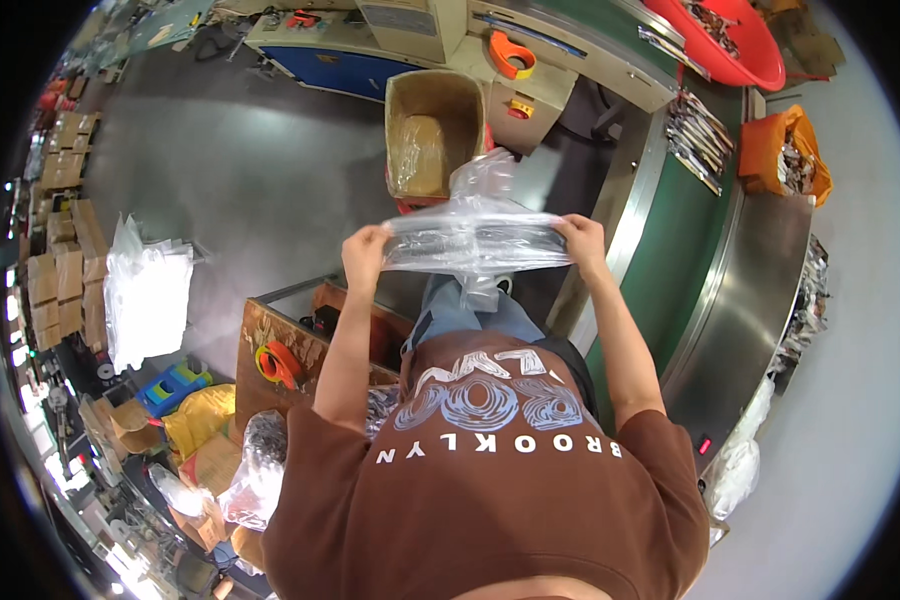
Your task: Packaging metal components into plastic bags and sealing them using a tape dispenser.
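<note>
I hold a clear plastic bag [475,240] stretched flat between both hands at chest height, with dark items dimly visible inside it. My left hand [366,250] grips the bag's left end. My right hand [582,238] grips its right end. A loose flap of the bag sticks up in the middle, and another hangs down over my lap. Directly beyond the bag stands an open cardboard box [433,125] lined with plastic, on the floor.
A green and steel conveyor machine [730,290] runs along my right. A red tub [740,40] and an orange bag [785,150] of parts sit on it. A wooden crate [280,350] with an orange tape dispenser stands at my left, beside a stack of clear bags [145,290].
</note>
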A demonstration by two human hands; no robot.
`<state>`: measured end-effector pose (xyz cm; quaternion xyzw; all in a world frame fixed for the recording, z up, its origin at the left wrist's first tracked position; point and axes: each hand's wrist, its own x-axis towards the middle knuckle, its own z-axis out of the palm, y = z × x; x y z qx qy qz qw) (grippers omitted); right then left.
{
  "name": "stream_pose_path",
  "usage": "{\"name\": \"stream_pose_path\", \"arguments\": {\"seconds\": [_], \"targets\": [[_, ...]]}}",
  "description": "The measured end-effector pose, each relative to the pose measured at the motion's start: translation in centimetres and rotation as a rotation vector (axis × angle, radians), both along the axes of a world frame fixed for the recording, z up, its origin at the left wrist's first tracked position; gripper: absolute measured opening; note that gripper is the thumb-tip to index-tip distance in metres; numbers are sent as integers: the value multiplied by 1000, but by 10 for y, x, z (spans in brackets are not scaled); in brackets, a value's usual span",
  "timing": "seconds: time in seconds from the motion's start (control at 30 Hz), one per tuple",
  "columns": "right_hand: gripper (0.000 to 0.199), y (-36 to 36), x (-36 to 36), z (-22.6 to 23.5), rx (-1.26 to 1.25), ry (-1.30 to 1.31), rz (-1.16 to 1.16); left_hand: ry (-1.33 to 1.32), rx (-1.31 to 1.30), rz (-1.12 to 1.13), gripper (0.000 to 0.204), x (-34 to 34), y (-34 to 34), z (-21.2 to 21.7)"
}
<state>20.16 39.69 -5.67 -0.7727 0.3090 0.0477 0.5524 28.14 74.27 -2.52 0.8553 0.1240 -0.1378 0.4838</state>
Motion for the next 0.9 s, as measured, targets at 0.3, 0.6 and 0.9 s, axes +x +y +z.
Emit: {"name": "stream_pose_path", "arguments": {"seconds": [0.3,0.6,0.9], "targets": [[20,59,-47,-53,-580,177,1039,-148,410,-608,21,-50,42,-44],[27,63,37,-66,293,55,268,215,-242,-45,30,-22,9,-63],[31,33,204,-43,76,-87,47,21,-377,-3,33,136,-26,-48]]}}
